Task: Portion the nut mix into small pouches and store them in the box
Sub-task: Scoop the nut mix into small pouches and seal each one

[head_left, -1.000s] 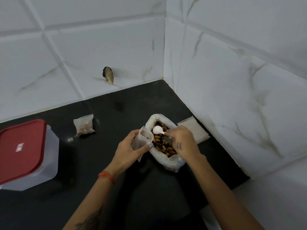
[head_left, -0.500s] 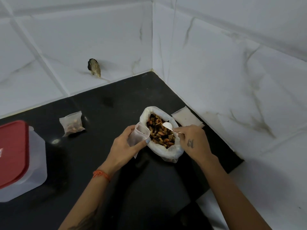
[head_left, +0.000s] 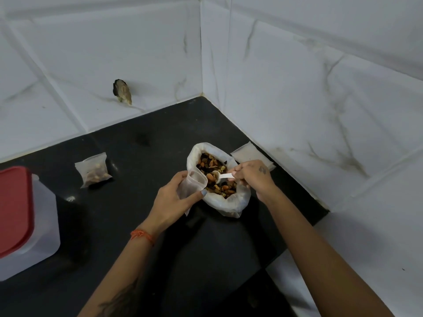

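box [head_left: 34, 225] far L | filled pouch [head_left: 93, 170] mid | nut bag [head_left: 229, 202] R, empties [head_left: 247, 154] behind

Home kitchen: tiled walls [head_left: 297, 88], black counter [head_left: 137, 156].

black counter [head_left: 142, 225] | white marbled wall tiles [head_left: 297, 88] | wall fitting [head_left: 122, 91]

Head cam, close, down toward counter [head_left: 137, 156] corner
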Demonstrator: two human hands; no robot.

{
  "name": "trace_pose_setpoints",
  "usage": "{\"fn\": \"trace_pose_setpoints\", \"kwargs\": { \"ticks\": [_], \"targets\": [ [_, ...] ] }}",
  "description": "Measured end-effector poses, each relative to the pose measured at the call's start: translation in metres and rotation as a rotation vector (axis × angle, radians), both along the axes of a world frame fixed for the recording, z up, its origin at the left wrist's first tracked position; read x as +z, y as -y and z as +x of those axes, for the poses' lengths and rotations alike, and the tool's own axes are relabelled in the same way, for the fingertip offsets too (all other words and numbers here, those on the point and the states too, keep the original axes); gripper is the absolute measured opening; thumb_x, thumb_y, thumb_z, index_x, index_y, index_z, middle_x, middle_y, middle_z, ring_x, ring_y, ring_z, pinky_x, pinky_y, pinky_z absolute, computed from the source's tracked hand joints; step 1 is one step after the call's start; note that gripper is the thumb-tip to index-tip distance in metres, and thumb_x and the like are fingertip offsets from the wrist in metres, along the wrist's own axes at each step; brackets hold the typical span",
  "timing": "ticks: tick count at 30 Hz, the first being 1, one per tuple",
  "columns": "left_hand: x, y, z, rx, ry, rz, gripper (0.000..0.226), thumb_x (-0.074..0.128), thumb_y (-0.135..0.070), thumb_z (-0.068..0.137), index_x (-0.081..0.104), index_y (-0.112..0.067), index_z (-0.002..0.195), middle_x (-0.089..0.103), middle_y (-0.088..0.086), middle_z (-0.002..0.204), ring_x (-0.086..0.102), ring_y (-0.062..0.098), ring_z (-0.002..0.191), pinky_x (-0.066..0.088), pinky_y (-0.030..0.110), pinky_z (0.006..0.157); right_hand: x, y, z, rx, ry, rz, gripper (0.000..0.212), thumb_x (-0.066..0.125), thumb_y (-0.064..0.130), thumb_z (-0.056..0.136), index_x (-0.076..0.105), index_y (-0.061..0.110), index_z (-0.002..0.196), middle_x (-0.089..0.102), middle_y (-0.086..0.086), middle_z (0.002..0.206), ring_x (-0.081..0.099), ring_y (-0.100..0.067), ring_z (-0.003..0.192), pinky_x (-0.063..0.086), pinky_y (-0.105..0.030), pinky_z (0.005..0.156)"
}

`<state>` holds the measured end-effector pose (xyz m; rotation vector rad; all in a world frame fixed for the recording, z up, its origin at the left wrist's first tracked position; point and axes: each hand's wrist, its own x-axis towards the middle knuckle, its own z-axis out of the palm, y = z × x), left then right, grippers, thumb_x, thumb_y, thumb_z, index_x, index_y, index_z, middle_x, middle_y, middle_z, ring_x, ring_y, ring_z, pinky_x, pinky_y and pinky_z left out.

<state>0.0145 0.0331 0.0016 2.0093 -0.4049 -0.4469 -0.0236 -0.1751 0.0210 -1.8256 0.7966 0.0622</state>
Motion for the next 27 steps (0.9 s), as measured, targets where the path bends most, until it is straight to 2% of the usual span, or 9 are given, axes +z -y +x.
{"fn": "trace_pose_setpoints", "kwargs": {
  "ticks": [3, 6, 9, 13, 17, 23, 27],
  "targets": [
    [-0.001, 0.000, 0.000, 0.004, 0.015, 0.007, 0.055, 0.072, -0.040, 0.078, 0.048, -0.032, 0.126, 0.056, -0.018, 0.110, 0.054, 0.002, 0.104, 0.043, 0.017, 0.082, -0.001, 0.004, 0.001, -0.051, -0.042, 0.090, 0.017, 0.059, 0.007, 0.088, 0.071, 0.016, 0.080, 0.073, -0.016, 0.088, 0.048, -0.011, 0.056, 0.036, -0.019, 0.050],
    [-0.002, 0.001, 0.000, 0.009, 0.031, 0.031, 0.058, 0.072, -0.040, 0.078, 0.047, -0.029, 0.129, 0.056, -0.017, 0.112, 0.053, 0.004, 0.107, 0.045, 0.022, 0.088, -0.003, 0.006, 0.001, -0.096, -0.021, 0.210, 0.020, 0.057, 0.003, 0.088, 0.070, 0.014, 0.078, 0.071, -0.014, 0.084, 0.045, -0.007, 0.052, 0.034, -0.016, 0.044],
    [-0.002, 0.001, 0.000, 0.022, 0.061, 0.052, 0.061, 0.072, -0.042, 0.077, 0.046, -0.028, 0.130, 0.057, -0.010, 0.119, 0.053, 0.008, 0.111, 0.048, 0.030, 0.095, -0.003, 0.007, 0.004, -0.119, -0.059, 0.246, 0.016, 0.056, 0.004, 0.089, 0.070, 0.011, 0.084, 0.066, -0.014, 0.085, 0.044, -0.008, 0.053, 0.034, -0.018, 0.047],
    [-0.003, 0.002, 0.001, 0.042, 0.119, 0.097, 0.062, 0.072, -0.045, 0.076, 0.047, -0.027, 0.130, 0.055, -0.009, 0.123, 0.052, 0.008, 0.113, 0.047, 0.031, 0.095, -0.002, 0.014, 0.005, -0.092, -0.078, 0.280, 0.017, 0.054, 0.005, 0.092, 0.068, 0.010, 0.085, 0.065, -0.014, 0.093, 0.042, -0.009, 0.058, 0.036, -0.019, 0.055],
    [-0.005, 0.004, 0.005, 0.073, 0.219, 0.146, 0.072, 0.069, -0.055, 0.072, 0.047, -0.024, 0.133, 0.052, -0.007, 0.128, 0.048, 0.008, 0.117, 0.046, 0.036, 0.098, -0.011, 0.020, 0.004, -0.130, 0.021, 0.278, 0.015, 0.059, 0.005, 0.088, 0.074, 0.008, 0.093, 0.070, -0.018, 0.099, 0.045, -0.011, 0.058, 0.040, -0.021, 0.052],
    [-0.007, 0.010, 0.012, 0.092, 0.313, 0.125, 0.074, 0.070, -0.055, 0.071, 0.047, -0.024, 0.134, 0.052, -0.007, 0.129, 0.048, 0.009, 0.118, 0.045, 0.038, 0.100, -0.012, 0.030, -0.009, -0.128, 0.273, 0.348, 0.016, 0.057, 0.004, 0.088, 0.072, 0.008, 0.088, 0.072, -0.007, 0.077, 0.048, -0.006, 0.053, 0.039, -0.018, 0.046],
    [-0.015, 0.012, 0.010, 0.070, 0.347, 0.084, 0.084, 0.069, -0.069, 0.063, 0.049, -0.025, 0.132, 0.054, -0.008, 0.126, 0.051, 0.010, 0.116, 0.047, 0.041, 0.098, -0.007, 0.031, -0.018, -0.163, 0.382, 0.424, 0.016, 0.056, 0.003, 0.087, 0.071, 0.008, 0.082, 0.072, -0.003, 0.069, 0.046, -0.002, 0.045, 0.037, -0.013, 0.038]
  ]
}}
